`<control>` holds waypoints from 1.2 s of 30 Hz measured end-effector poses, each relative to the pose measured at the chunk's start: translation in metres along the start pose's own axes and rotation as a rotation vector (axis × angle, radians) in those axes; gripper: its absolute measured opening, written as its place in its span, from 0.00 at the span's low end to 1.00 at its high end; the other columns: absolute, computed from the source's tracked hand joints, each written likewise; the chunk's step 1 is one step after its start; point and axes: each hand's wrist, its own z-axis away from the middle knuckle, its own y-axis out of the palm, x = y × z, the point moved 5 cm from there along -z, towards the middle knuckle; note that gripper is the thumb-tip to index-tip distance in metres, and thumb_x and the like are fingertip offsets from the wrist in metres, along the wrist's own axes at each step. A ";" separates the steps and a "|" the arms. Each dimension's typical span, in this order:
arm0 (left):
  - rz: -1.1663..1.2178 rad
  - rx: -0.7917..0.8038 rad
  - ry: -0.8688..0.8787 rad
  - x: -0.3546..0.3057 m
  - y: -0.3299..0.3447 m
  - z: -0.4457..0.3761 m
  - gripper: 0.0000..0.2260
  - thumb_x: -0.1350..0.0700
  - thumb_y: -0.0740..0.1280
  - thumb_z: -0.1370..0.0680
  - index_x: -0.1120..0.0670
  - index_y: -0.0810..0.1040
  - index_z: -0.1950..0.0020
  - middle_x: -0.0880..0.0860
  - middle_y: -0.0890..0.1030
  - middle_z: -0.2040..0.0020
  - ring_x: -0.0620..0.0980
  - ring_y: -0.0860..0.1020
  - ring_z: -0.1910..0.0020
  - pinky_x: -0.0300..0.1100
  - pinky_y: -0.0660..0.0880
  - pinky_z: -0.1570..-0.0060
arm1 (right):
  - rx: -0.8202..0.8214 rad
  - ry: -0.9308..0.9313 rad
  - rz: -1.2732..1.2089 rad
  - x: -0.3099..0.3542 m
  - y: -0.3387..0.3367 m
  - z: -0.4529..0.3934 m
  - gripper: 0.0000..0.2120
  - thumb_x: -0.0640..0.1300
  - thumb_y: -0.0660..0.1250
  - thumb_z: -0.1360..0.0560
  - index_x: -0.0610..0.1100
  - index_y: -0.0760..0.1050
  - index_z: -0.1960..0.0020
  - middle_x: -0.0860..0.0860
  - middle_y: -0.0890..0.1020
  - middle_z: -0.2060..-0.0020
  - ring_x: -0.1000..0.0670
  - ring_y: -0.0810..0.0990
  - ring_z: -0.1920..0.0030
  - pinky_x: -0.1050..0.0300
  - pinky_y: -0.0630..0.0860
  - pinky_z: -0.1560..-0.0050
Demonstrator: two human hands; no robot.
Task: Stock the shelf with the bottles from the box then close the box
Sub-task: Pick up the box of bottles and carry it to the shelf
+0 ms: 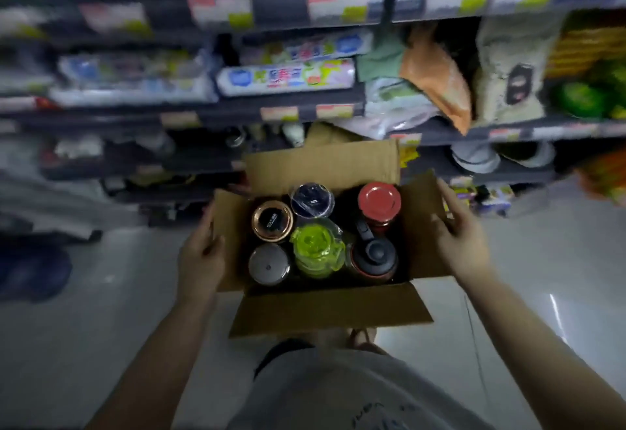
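An open cardboard box (332,311) sits low in front of me with all its flaps spread. Several bottles stand upright inside: a red-lidded one (379,202), a green-lidded one (313,248), a black-capped one (374,255), a grey-lidded one (269,263), a copper-rimmed one (272,221) and a dark plastic-wrapped one (312,200). My left hand (203,253) grips the left flap. My right hand (459,236) rests on the right flap, fingers along its edge.
Dark store shelves (305,114) rise just behind the box, stocked with wrap rolls (284,77), bags (437,77) and bowls (474,158). The floor (101,328) is pale tile. A dark blue shape (34,270) lies at the left.
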 end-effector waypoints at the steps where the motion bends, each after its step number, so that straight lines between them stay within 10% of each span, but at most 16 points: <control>1: 0.028 -0.073 -0.036 0.008 -0.013 0.011 0.21 0.62 0.61 0.20 0.48 0.70 0.28 0.50 0.77 0.37 0.52 0.76 0.38 0.49 0.72 0.39 | 0.055 -0.056 0.008 0.010 0.009 -0.008 0.27 0.35 0.60 0.24 0.51 0.65 0.28 0.56 0.79 0.45 0.63 0.79 0.56 0.71 0.74 0.50; 4: 0.174 -0.230 -0.093 0.023 -0.044 0.052 0.18 0.62 0.62 0.21 0.42 0.74 0.35 0.53 0.80 0.40 0.53 0.79 0.41 0.50 0.74 0.44 | 0.217 -0.211 0.079 0.045 0.041 -0.024 0.28 0.35 0.61 0.24 0.54 0.64 0.27 0.50 0.82 0.49 0.53 0.80 0.57 0.52 0.77 0.51; 9: 0.329 -0.553 -0.220 0.056 -0.089 0.112 0.24 0.63 0.61 0.20 0.41 0.69 0.28 0.54 0.80 0.40 0.49 0.79 0.43 0.45 0.76 0.43 | 0.468 -0.400 0.069 0.099 0.118 -0.025 0.27 0.36 0.61 0.24 0.52 0.65 0.27 0.57 0.78 0.40 0.56 0.79 0.43 0.64 0.71 0.40; 12: 0.371 -0.701 -0.290 0.084 -0.111 0.141 0.25 0.65 0.59 0.20 0.43 0.67 0.27 0.51 0.77 0.38 0.49 0.76 0.41 0.46 0.73 0.39 | 0.566 -0.511 0.155 0.124 0.167 -0.013 0.27 0.34 0.62 0.23 0.48 0.65 0.27 0.65 0.70 0.62 0.69 0.74 0.65 0.79 0.67 0.60; 16: 0.421 -0.840 -0.319 0.132 -0.132 0.172 0.26 0.70 0.57 0.20 0.49 0.67 0.26 0.47 0.72 0.35 0.47 0.74 0.39 0.37 0.73 0.42 | 0.704 -0.610 0.188 0.147 0.237 0.016 0.26 0.36 0.61 0.23 0.49 0.65 0.27 0.52 0.80 0.53 0.56 0.79 0.56 0.71 0.70 0.55; 19: 0.449 -0.908 -0.373 0.180 -0.141 0.192 0.28 0.70 0.58 0.21 0.45 0.68 0.27 0.48 0.74 0.32 0.39 0.76 0.41 0.33 0.73 0.44 | 0.818 -0.668 0.226 0.158 0.289 0.041 0.26 0.35 0.60 0.22 0.46 0.63 0.26 0.60 0.74 0.62 0.62 0.76 0.65 0.76 0.67 0.64; 25: 0.557 -1.086 -0.481 0.238 -0.141 0.214 0.27 0.71 0.57 0.21 0.49 0.67 0.26 0.37 0.74 0.39 0.24 0.76 0.52 0.21 0.71 0.54 | 1.006 -0.633 0.217 0.152 0.383 0.080 0.27 0.33 0.59 0.21 0.44 0.58 0.24 0.59 0.67 0.38 0.57 0.70 0.39 0.68 0.67 0.42; 30: 0.517 -1.184 -0.575 0.287 -0.130 0.207 0.26 0.73 0.57 0.22 0.54 0.67 0.26 0.46 0.71 0.32 0.28 0.74 0.44 0.21 0.69 0.48 | 1.131 -0.533 0.278 0.118 0.464 0.083 0.24 0.35 0.59 0.22 0.45 0.64 0.27 0.53 0.74 0.37 0.48 0.73 0.34 0.51 0.71 0.36; 36: 0.517 -1.247 -0.712 0.373 -0.093 0.173 0.26 0.69 0.58 0.20 0.46 0.67 0.26 0.50 0.72 0.30 0.50 0.72 0.32 0.35 0.71 0.37 | 1.233 -0.495 0.341 0.065 0.558 0.081 0.20 0.34 0.58 0.20 0.41 0.65 0.29 0.54 0.72 0.43 0.56 0.70 0.40 0.71 0.68 0.46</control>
